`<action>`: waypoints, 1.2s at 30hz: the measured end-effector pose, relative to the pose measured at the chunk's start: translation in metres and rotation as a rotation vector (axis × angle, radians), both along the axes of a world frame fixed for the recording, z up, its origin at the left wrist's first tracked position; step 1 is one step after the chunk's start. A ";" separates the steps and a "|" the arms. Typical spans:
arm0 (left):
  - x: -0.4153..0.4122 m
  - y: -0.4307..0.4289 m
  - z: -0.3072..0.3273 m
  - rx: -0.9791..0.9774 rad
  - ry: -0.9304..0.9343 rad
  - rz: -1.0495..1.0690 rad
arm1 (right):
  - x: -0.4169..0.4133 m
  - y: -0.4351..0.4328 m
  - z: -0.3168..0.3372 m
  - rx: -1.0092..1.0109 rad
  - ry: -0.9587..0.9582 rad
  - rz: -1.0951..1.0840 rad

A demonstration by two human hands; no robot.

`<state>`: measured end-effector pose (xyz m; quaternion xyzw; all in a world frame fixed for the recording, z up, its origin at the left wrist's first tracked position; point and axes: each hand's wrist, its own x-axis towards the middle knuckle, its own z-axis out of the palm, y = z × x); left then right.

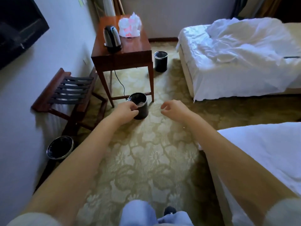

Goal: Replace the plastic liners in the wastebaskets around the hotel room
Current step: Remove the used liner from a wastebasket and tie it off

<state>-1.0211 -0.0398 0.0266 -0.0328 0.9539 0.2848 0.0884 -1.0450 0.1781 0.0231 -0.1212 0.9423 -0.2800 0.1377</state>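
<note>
Reaching left hand [126, 110]: seemingly pinches the liner [140, 103] at the rim of the wastebasket [142, 111], probably to pull it free;
Right hand [172, 108]: loosely curled, empty, hovering beside, ready to assist;
Wastebasket: upright on carpet [146, 152] beside the leg of the surface [135, 46]

Glossy polished wood: side table [135, 46]. Shiny metal: kettle [112, 38]. Dark glossy wastebasket [143, 111], thin filmy plastic liner [141, 103]. Matt woven carpet [146, 152]. Crumpled white cloth bedding [236, 54].

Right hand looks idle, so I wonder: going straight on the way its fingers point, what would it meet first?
The right hand would probably meet the black round wastebasket whose rim the left hand grips; only patterned carpet shows between, though depth is unclear.
</note>
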 end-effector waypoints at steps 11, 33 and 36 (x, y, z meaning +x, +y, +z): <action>-0.228 -0.114 -0.041 0.091 -0.043 0.106 | -0.241 -0.109 -0.030 0.100 -0.009 0.076; -0.549 -0.171 -0.221 0.013 -0.323 0.061 | -0.563 -0.179 -0.223 0.240 -0.208 0.061; -0.577 -0.174 -0.280 0.010 -0.341 0.038 | -0.587 -0.186 -0.285 0.271 -0.220 0.069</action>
